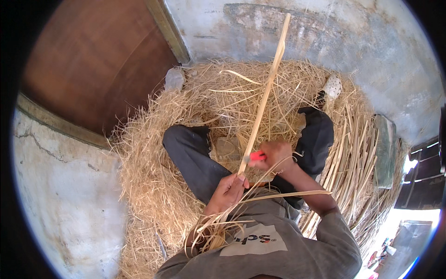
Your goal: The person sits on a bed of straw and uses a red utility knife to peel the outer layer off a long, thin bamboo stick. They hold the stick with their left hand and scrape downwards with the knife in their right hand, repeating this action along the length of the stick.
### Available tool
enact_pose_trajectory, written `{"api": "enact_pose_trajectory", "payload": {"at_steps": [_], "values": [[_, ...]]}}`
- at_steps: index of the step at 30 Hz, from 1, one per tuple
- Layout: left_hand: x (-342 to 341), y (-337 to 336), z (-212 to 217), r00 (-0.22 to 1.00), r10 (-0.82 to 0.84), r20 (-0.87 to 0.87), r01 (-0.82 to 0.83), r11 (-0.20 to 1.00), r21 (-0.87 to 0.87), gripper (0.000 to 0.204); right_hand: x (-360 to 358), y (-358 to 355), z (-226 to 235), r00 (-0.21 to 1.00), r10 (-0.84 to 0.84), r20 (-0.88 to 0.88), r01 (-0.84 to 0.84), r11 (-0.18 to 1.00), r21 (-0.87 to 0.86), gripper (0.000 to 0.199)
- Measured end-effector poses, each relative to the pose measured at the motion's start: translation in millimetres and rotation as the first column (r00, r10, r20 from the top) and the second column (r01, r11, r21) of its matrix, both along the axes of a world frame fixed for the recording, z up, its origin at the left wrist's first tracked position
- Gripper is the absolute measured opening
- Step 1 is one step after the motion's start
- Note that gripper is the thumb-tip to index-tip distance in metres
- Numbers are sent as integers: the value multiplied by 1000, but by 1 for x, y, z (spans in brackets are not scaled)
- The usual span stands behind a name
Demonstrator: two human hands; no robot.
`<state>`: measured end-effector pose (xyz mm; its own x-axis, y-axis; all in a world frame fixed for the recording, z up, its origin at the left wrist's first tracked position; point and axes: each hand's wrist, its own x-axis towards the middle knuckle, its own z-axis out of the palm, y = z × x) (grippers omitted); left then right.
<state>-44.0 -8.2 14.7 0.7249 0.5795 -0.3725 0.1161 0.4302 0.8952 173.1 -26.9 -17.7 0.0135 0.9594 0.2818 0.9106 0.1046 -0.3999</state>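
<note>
Straw heap on concrete floor

A pale concrete floor (pixel 69 195) carried a heap of straw (pixel 148 153); cut cane strips (pixel 357 153) lay on its right side.

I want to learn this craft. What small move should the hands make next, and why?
Probably push the red-handled knife in the right hand further up the long cane strip; the left hand grips its lower end and the blade sits low.

Two hands (pixel 227 190), one long cane strip (pixel 267 88), one red-handled knife (pixel 254 156), perhaps two stones (pixel 174 79), one straw heap (pixel 148 153)
</note>
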Motion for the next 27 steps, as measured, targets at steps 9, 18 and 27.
{"api": "enact_pose_trajectory", "payload": {"at_steps": [9,18,27], "values": [[-4,-1,-6,999,32,38,-35,996,78,35,15,27,-13,995,-47,92,15,947,320,66],[-7,-12,-13,998,-23,55,21,999,40,33,93,86,-26,928,-353,120,297,895,332,55],[-9,0,-23,999,-2,41,2,1000,-9,31,80,97,-34,270,-448,-852,61,892,-449,73]]}}
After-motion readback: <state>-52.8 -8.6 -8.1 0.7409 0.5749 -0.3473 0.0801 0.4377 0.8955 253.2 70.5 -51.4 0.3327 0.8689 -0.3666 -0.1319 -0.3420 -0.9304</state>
